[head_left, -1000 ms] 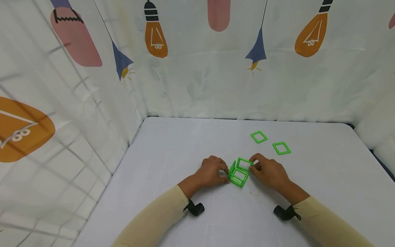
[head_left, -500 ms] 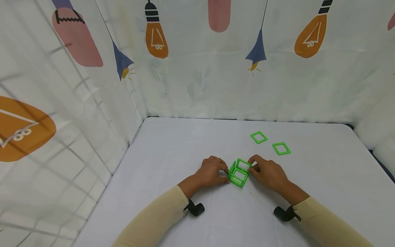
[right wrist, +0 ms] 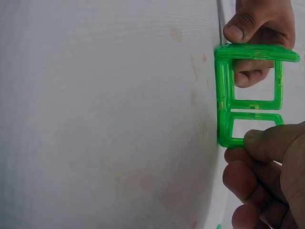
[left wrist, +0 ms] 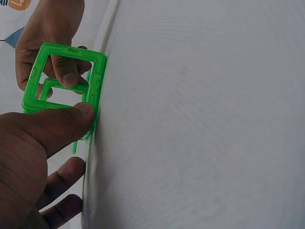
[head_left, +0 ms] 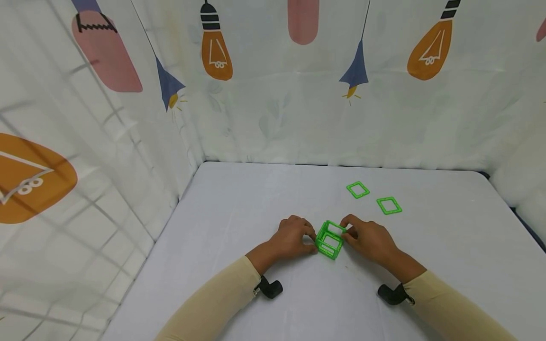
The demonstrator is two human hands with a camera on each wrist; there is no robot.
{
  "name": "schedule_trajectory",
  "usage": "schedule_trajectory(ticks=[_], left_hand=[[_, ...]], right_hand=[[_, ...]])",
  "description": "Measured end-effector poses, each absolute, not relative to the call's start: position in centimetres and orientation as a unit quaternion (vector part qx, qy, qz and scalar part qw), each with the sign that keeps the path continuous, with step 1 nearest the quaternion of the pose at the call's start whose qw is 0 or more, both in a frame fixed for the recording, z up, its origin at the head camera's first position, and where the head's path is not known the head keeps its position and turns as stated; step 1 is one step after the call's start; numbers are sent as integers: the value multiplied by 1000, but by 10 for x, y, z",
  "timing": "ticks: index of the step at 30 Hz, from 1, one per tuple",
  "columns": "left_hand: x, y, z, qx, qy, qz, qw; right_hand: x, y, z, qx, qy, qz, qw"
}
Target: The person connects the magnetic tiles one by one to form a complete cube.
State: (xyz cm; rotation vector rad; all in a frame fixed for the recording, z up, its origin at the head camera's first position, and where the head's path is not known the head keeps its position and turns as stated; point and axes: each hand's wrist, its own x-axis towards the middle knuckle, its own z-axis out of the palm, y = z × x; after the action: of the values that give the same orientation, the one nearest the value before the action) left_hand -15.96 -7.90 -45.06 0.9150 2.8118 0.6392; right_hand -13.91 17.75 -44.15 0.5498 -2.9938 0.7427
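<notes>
Green square magnetic tiles (head_left: 335, 254) with open centres form a part-built cube in the middle of the head view. My left hand (head_left: 294, 237) grips the cube's left side; in the left wrist view its thumb lies across a corner of an upright tile (left wrist: 97, 76). On the other side my right hand (head_left: 368, 239) pinches the back upright tile (right wrist: 229, 141) between thumb and fingers. That tile stands on edge and meets the left upright one at the back corner in the head view. The cube's top is uncovered.
Two loose green tiles lie flat behind the right hand, one farther back (head_left: 364, 186) and one to the right (head_left: 394, 210). The white table (head_left: 256, 189) ends at a printed curtain (head_left: 277, 118). Each wrist carries a black camera (head_left: 270, 288).
My right hand has drawn slightly left, bringing the back tile's left edge against the left upright tile and narrowing the gap between them. The left hand has stayed in place.
</notes>
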Motion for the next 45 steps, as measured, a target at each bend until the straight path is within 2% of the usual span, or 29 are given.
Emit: schedule_trajectory(ticks=[15, 27, 38, 45], left_hand=[[-159, -79, -448, 301, 929, 207, 59], [-158, -79, -447, 301, 928, 209, 64], [-159, -79, -448, 310, 926, 207, 57], [-158, -79, -447, 310, 927, 203, 56]], right_hand=[[-136, 177, -440, 194, -955, 223, 22], [-133, 176, -437, 178, -957, 228, 10], [-121, 183, -438, 145, -952, 264, -49], [-114, 180, -439, 138, -953, 260, -68]])
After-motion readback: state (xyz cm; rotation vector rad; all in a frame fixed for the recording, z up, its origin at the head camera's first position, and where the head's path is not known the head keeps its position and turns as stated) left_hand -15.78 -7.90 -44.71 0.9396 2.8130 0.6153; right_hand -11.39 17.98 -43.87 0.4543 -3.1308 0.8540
